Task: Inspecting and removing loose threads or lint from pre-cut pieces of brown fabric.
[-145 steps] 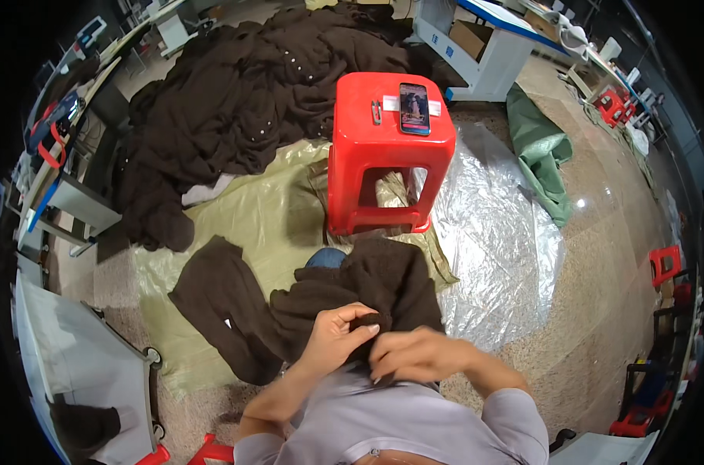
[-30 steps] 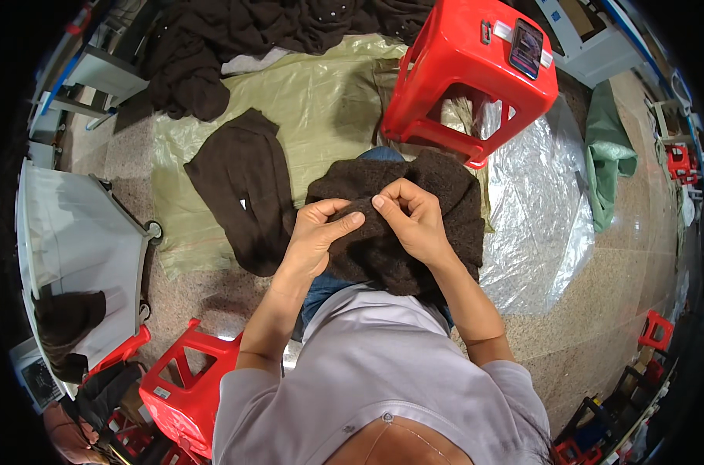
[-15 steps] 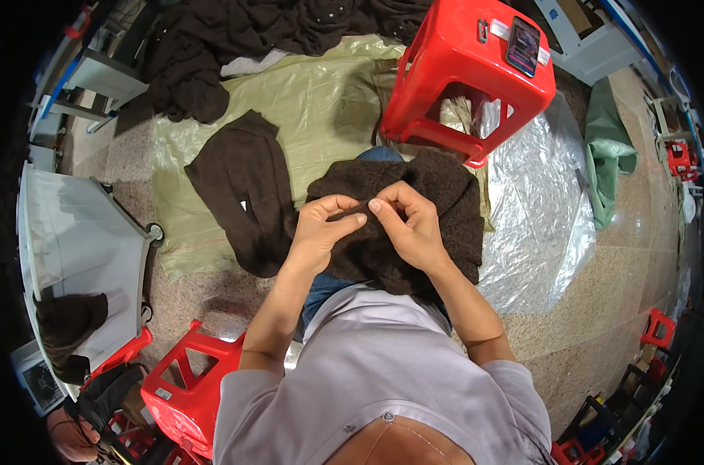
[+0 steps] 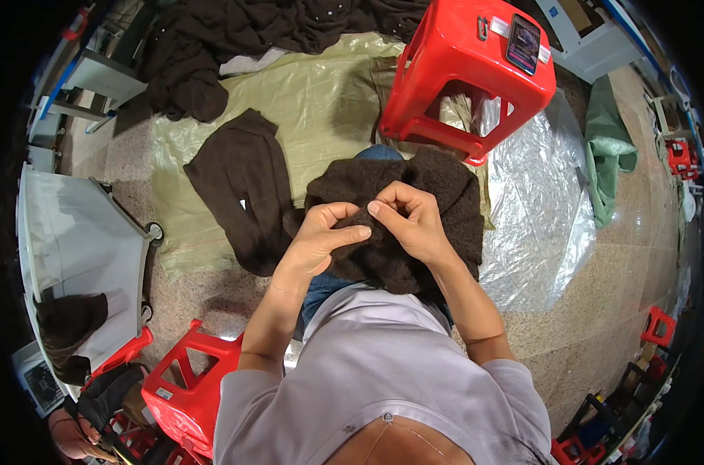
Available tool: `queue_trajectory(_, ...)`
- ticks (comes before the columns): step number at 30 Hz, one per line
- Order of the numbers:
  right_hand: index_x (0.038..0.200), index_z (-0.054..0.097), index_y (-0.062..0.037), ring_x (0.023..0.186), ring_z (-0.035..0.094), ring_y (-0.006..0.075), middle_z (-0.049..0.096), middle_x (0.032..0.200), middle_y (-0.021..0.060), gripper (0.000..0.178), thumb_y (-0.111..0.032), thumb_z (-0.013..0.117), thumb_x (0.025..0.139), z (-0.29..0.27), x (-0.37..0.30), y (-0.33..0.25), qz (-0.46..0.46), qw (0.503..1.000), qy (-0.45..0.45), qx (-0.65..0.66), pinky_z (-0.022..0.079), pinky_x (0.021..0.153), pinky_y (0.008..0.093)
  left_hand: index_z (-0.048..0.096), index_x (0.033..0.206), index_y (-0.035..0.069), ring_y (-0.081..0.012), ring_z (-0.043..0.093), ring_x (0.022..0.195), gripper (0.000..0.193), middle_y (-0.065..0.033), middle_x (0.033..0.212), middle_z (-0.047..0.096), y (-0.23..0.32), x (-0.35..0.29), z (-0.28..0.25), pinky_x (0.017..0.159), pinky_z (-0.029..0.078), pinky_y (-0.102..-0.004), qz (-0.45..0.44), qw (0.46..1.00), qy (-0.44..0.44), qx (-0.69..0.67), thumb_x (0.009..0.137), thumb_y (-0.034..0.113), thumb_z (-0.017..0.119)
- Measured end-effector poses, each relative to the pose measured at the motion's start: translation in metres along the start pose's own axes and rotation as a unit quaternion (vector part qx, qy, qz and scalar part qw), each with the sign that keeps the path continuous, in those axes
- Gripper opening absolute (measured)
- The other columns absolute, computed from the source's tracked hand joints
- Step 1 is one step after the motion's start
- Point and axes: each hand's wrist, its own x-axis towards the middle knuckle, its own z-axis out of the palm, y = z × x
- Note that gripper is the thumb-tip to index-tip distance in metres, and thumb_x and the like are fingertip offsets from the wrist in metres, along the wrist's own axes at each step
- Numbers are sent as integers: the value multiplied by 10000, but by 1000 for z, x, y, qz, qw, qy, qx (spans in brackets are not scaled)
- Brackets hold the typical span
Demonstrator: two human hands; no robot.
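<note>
Speckled floor under a green plastic sheet fills the frame. At centre, a dark brown knitted garment lies bunched on the person's lap; the left hand and right hand each pinch its fabric in a narrow grip. At upper right stands a red stool.

The hands cover the brown sweater's middle; pinched spot unclear.

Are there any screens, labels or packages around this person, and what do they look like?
Phone: lying flat on the red stool ahead, a dark rectangular screen.
White labels: small pale rectangles stuck on the stool top beside the phone.
Small device with a keypad: lower left by the white table, pale grey, details unclear.
</note>
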Motion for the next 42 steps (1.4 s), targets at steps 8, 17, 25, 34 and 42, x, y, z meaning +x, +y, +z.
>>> queue_trajectory(8,842,642,-36,662,440,0,565,745,-68,99,-91,675,917,4,2,7,8,998,49,41,345,580,180,661,1024,20,-76,624,824,210,-22,933,673,-10,6,0,772,499,-216,24,999,25,-15,825,-18,719)
queue_trajectory(17,861,618,-11,654,470,25,571,733,-37,89,-68,645,923,14,-5,6,-64,992,55,-98,382,568,206,673,940,-22,-83,615,803,122,-37,885,673,-26,12,11,766,480,-206,176,972,158,9,835,-77,642)
queue_trajectory(25,914,623,-6,667,574,197,589,776,90,103,-45,696,853,4,-7,-10,-183,949,56,-251,454,605,293,706,978,-20,-42,574,750,201,3,846,669,-20,23,20,669,441,-179,251,928,235,146,836,-93,583)
queue_trajectory(34,956,632,9,863,584,143,636,915,90,249,-102,784,792,-78,-45,-6,64,968,-11,-243,482,765,301,647,994,-50,-150,641,869,147,-84,958,664,14,-7,-18,838,494,-251,80,995,38,-37,867,-3,589)
queue_trajectory(42,1015,642,23,851,581,99,655,892,33,265,-121,766,830,-68,-57,8,53,970,70,-225,481,781,267,645,1047,-44,-159,660,916,183,-105,1005,699,16,-4,-17,876,498,-271,69,989,72,-106,917,83,632)
